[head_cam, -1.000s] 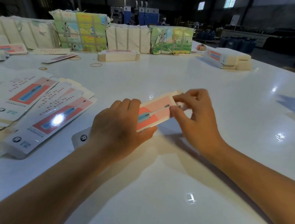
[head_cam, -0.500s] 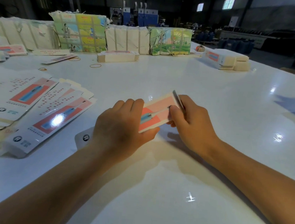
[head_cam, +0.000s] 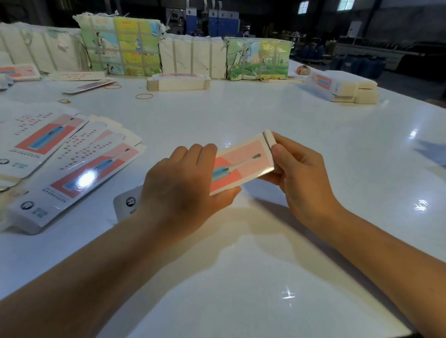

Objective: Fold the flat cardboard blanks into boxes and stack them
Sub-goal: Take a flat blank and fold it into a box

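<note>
Cardboard box (head_cam: 243, 165): we held it with its long axis running near-left to far-right.
Hands: our left (head_cam: 185, 184) gripped the near end, our right (head_cam: 301, 175) the far end.

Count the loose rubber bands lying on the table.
3: one rubber band mid-table, one left of it beside a flat blank, one nearer the blank pile. Others may be hidden.

Glossy white table (head_cam: 288, 115) with light glare spots. Rubber bands: one (head_cam: 144, 96) lying loose mid-table, another (head_cam: 64, 101) farther left. Strapped bundles along far edge: colourful illustrated pack (head_cam: 119, 45), plain white pack (head_cam: 192, 55), green illustrated pack (head_cam: 257, 58). Small orange-brown item (head_cam: 303, 70) beside the green pack. Blue machines (head_cam: 213, 19) in dim background.
</note>
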`<action>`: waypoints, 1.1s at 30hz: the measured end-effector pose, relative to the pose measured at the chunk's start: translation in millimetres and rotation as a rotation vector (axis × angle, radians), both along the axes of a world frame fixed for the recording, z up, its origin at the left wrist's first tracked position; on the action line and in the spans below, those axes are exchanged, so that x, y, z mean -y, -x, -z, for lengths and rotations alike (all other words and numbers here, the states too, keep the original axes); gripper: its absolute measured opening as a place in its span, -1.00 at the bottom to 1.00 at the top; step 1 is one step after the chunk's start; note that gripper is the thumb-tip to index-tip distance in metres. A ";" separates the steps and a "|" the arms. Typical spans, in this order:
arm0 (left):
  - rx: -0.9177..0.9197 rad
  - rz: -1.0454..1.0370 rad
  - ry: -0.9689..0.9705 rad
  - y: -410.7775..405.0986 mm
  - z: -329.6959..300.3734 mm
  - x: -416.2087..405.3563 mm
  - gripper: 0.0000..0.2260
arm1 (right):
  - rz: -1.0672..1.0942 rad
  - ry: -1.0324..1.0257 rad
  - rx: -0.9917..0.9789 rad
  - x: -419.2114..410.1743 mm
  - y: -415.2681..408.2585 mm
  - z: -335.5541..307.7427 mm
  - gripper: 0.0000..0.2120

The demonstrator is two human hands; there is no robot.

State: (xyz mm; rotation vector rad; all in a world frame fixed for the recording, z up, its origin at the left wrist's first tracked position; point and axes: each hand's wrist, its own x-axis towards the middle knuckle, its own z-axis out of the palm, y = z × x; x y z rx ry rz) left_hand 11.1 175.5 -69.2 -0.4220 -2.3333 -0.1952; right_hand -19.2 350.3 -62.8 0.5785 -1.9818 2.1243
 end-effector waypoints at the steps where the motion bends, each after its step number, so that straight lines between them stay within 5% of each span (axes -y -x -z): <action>1: 0.002 -0.001 0.000 0.1 0.0 0.2 -0.50 | -0.010 0.013 -0.005 0.2 -0.5 -0.5 -0.45; 11: 0.027 0.023 -0.016 -0.7 -0.6 3.3 -0.48 | -0.009 -0.035 -0.064 -3.0 0.1 -0.3 -0.41; 14: 0.018 0.023 -0.002 -2.4 -1.8 2.7 -0.48 | 0.076 -0.110 -0.100 -2.5 -2.0 1.9 -0.55; 17: 0.011 0.014 0.011 -3.7 -2.0 0.6 -0.49 | 0.176 -0.264 -0.204 -0.2 -6.2 3.5 -0.78; 25: -0.057 -0.043 0.123 -6.6 -1.6 -3.0 -0.48 | 0.335 -0.618 -0.401 -2.3 -16.1 -1.9 -0.84; 29: -0.100 -0.041 0.154 -8.4 -2.5 -1.8 -0.48 | 0.340 -0.642 -0.446 -3.6 -16.6 -3.6 -0.81; 33: -0.132 -0.023 0.161 -9.9 -3.6 -6.1 -0.51 | 0.353 -0.435 -0.248 1.1 -11.9 -2.1 -0.72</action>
